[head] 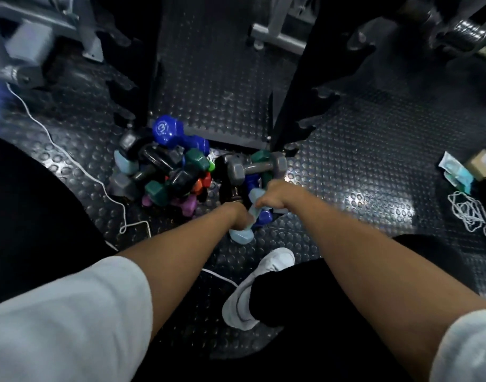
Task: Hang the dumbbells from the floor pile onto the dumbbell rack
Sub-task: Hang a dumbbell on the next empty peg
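Both hands, left hand (pixel 240 216) and right hand (pixel 269 198), clamped on pale-blue coated hex dumbbell (pixel 243 237); likely light, rigid, grip the handle.

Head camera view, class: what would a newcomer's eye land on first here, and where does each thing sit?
First, the two bare forearms reaching down the middle, the left hand and right hand both gripping a light blue dumbbell. Next, the jumbled pile of coloured dumbbells on the studded floor just left of the hands, topped by a big blue dumbbell. A grey dumbbell lies just beyond the hands, at the foot of the black rack.
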Available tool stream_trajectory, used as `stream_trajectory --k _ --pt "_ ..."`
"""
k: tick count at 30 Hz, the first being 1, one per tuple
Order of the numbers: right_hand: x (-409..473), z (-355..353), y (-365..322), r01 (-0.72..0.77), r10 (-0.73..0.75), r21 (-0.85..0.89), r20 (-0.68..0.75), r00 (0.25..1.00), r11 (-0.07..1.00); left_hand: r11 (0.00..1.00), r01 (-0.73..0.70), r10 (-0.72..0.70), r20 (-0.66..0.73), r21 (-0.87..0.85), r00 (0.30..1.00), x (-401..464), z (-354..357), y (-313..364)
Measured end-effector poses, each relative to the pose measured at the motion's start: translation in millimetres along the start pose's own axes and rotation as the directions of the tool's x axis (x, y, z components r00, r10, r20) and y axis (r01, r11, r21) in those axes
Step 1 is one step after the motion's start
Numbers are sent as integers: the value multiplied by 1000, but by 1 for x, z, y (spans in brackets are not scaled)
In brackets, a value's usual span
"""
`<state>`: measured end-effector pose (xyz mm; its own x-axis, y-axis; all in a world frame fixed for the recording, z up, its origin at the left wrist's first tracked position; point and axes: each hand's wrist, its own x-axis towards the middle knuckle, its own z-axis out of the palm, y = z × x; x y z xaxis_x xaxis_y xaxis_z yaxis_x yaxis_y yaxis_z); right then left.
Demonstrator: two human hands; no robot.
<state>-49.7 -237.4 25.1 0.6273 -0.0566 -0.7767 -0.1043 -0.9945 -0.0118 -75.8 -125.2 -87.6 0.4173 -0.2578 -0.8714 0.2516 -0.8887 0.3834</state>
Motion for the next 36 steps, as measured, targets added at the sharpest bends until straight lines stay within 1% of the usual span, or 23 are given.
stream_trajectory --k 1,2,3,4,5,7,9,11,14,17,22,25,28,31,33,36 --pt "11 6 2 -13 13 0 -4 1000 1000 958 97 -72 101 -271 992 12 5 -1" --pt "22 12 4 -23 23 -6 -4 1000 1000 999 -18 18 -18 -27 1000 22 12 -2" --pt "33 19 7 -29 29 -1 -5 1000 1000 983 53 -62 -44 -176 997 26 17 -1" --pt "42 24 10 -35 35 11 -10 999 999 944 95 -122 -65 -315 990 32 25 -2" --pt "51 29 12 -41 41 25 -17 999 999 938 110 -130 -39 -328 991 41 34 -7" --pt "64 37 16 -39 41 44 -29 999 998 955 52 -66 -37 -293 997 62 50 -14" --pt "74 42 20 -27 28 68 -12 1000 997 936 45 -60 -33 -348 998 74 59 -20" --pt "87 45 23 -8 10 90 -18 1000 996 907 60 -82 -35 -416 996 75 62 -20" --pt "102 46 24 -4 5 59 -26 1000 998 869 78 -130 -74 -488 989 75 63 -20" --pt "114 47 25 -8 9 34 -8 1000 999 834 114 -139 -6 -540 990 86 66 -27" --pt "126 59 29 42 -39 73 -44 998 996 840 96 -139 -41 -534 989 101 71 -35" --pt "128 62 34 90 -83 86 -87 993 992 846 74 -105 -29 -529 994 103 73 -37" --pt "125 61 38 108 -97 115 -97 991 988 822 43 -72 -28 -568 997 110 80 -43" --pt "116 61 36 108 -95 171 -84 992 979 797 13 -66 -65 -603 996 109 79 -54" --pt "108 55 34 117 -103 224 -72 992 968 754 0 -64 -74 -657 995 94 69 -54" --pt "89 35 34 130 -121 274 -48 991 953 726 -37 -11 -65 -687 998 58 51 -43"
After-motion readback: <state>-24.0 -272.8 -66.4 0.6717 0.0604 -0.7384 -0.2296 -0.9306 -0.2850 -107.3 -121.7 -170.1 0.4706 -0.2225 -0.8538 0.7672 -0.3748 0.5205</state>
